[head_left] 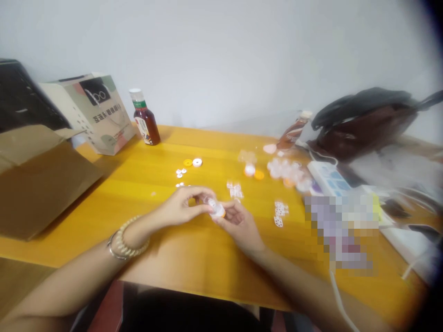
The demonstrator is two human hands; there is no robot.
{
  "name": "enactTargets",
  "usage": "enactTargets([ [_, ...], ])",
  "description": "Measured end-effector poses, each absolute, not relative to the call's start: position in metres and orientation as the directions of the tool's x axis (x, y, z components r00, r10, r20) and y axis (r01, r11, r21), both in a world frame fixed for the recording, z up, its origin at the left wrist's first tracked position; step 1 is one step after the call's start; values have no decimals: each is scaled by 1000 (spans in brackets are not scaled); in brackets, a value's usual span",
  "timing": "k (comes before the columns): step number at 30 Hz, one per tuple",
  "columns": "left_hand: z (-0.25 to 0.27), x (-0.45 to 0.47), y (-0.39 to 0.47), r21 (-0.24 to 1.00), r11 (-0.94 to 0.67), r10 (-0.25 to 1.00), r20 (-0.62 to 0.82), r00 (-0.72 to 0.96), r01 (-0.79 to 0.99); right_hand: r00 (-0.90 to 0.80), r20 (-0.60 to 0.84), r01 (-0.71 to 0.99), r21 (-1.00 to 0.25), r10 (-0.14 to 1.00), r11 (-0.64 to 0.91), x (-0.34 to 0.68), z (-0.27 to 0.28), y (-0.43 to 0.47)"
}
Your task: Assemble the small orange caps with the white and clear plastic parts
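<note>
Above the front middle of the table, my left hand [188, 203] and my right hand [240, 226] meet at a small round plastic piece [217, 210]. It looks clear and white, with an orange edge on its right side. My left thumb and fingers pinch its upper left, while my right thumb and fingers close around its right side. Blur hides whether it is one part or two. Just beyond the hands lie small white cut-out plastic parts [235, 189]. More such white parts [278, 214] are to the right. Several small white discs [179, 175] sit behind my left hand.
On the yellow wooden table [207, 258], an orange ring [188, 163] and a white ring [197, 162] lie near the back. Clear round caps [287, 170] cluster at right, before a cola bottle [293, 133]. A cardboard box [41, 180], paper bag [104, 115] and red-brown bottle [147, 122] stand left.
</note>
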State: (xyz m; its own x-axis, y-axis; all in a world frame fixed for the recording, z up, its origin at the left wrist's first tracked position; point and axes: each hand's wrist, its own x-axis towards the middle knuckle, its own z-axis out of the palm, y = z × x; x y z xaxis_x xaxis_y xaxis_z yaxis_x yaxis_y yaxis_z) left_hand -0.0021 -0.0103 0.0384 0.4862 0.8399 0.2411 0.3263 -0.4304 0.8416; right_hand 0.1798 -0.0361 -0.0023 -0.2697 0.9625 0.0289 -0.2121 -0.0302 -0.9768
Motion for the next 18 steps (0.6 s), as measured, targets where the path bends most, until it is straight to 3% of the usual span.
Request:
enactTargets([
  [7, 30, -6, -5, 911, -338, 834, 174, 524, 236, -389, -67, -320, -925, 919, -203, 181, -5, -37],
  [13, 29, -11, 0, 978, -189, 742, 83, 665, 89, -495, -76, -375, -880, 866, -292, 182, 1, -39],
  [18, 30, -2, -6, 960, -263, 823, 172, 541, 94, -420, -78, -373, -894, 904, -250, 181, -1, -39],
])
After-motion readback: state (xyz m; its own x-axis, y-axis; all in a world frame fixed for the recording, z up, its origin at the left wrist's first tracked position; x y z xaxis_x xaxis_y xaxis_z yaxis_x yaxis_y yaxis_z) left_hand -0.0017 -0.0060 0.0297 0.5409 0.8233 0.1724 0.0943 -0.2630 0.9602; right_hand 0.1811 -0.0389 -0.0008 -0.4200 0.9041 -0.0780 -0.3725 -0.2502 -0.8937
